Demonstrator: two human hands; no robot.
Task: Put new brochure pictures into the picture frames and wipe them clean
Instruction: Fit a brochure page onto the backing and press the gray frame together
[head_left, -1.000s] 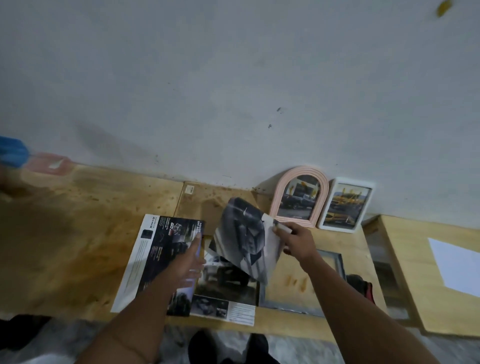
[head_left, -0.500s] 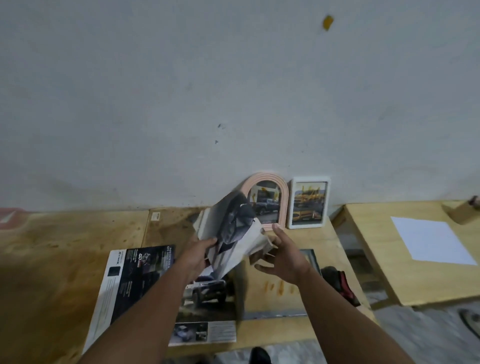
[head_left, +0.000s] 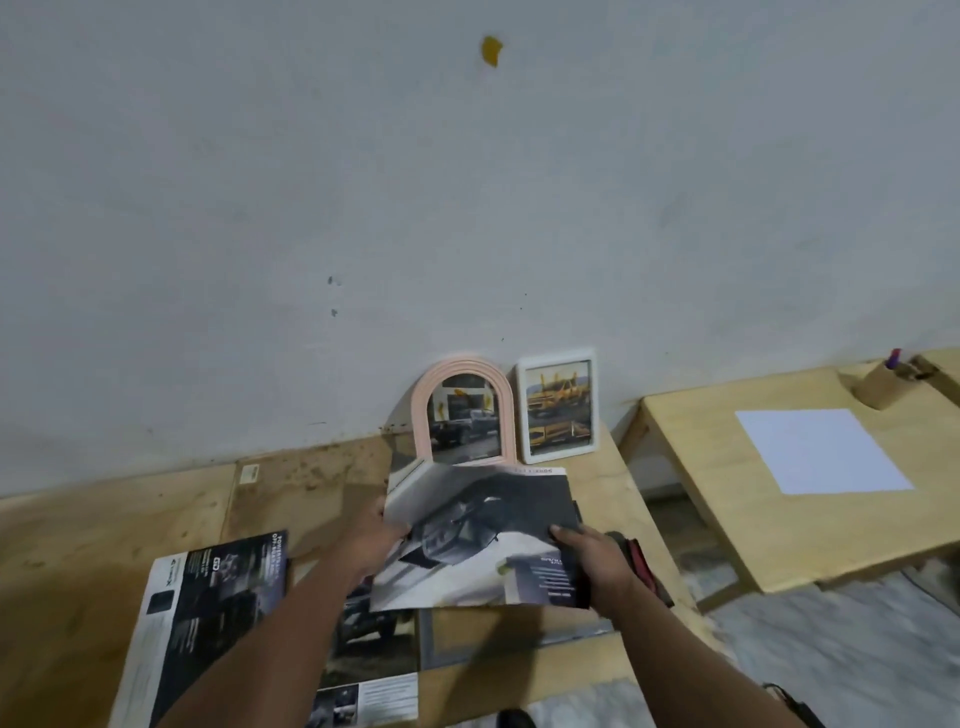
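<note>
Both hands hold a brochure sheet (head_left: 478, 535) with a dark car picture, spread flat above the table. My left hand (head_left: 371, 540) grips its left edge and my right hand (head_left: 592, 564) grips its right edge. Under the sheet lies a grey rectangular frame (head_left: 514, 639), flat on the wood and partly hidden. A pink arched frame (head_left: 462, 410) and a white rectangular frame (head_left: 558, 408) lean upright against the wall, each with a picture inside. An open brochure (head_left: 208, 613) lies on the table to the left.
The wooden table (head_left: 104, 545) runs along a grey wall. A red and black object (head_left: 641, 564) lies behind my right hand. A second low table (head_left: 727, 519) to the right carries a white sheet (head_left: 821, 449) and a wooden block (head_left: 883, 384).
The brochure sheet, curled and lifted before, is now spread flat between both hands. My left hand left the open brochure and took the sheet's left edge. The view swung right.
</note>
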